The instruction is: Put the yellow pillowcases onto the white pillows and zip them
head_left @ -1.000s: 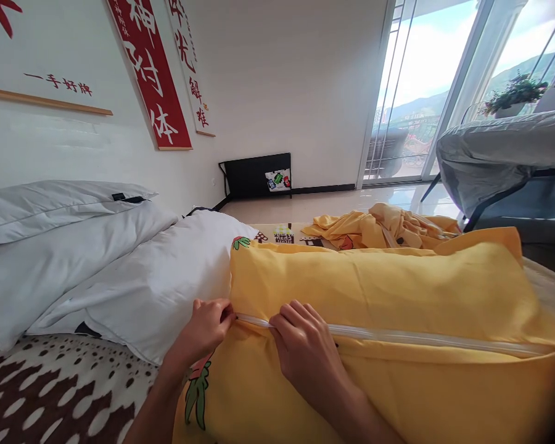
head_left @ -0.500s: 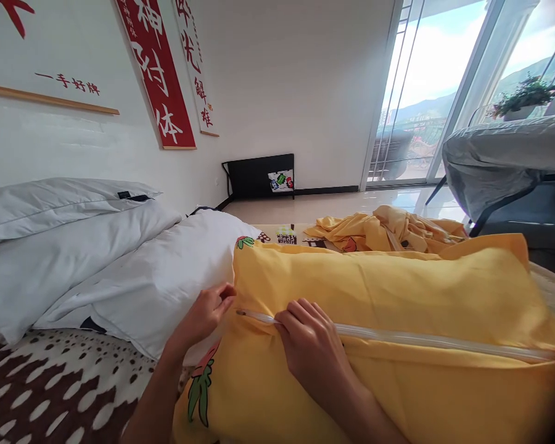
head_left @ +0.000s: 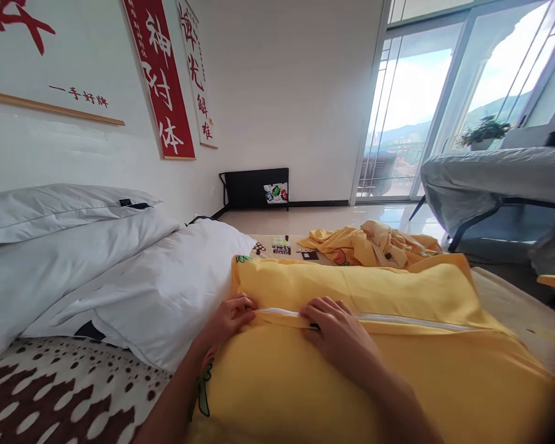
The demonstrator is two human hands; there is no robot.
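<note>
A plump yellow pillowcase (head_left: 282, 376) with printed leafy fruit lies before me. A pale zipper (head_left: 398, 319) runs along it from left to right. My left hand (head_left: 229, 317) is closed in a pinch on the zipper's left end, beside the pillowcase's left edge. Further right, my right hand (head_left: 335, 324) bends its fingers closed over the zipper. A small dark piece, possibly the zipper pull (head_left: 313, 325), shows at its fingertips. Between both hands a short stretch of zipper is visible and slightly arched. My right fingers hide part of the zipper.
White pillows (head_left: 203, 259) are piled on the left, on a brown and white patterned cover (head_left: 65, 394). Crumpled yellow cloth (head_left: 374, 243) lies beyond the pillowcase. A covered table (head_left: 494, 172) stands right, near glass doors (head_left: 411, 117). A black panel (head_left: 245, 188) leans by the wall.
My left hand has moved from beside the pillowcase onto the zipper's left end. My right hand has shifted a little rightward along the zipper. The view has tilted and turned slightly.
</note>
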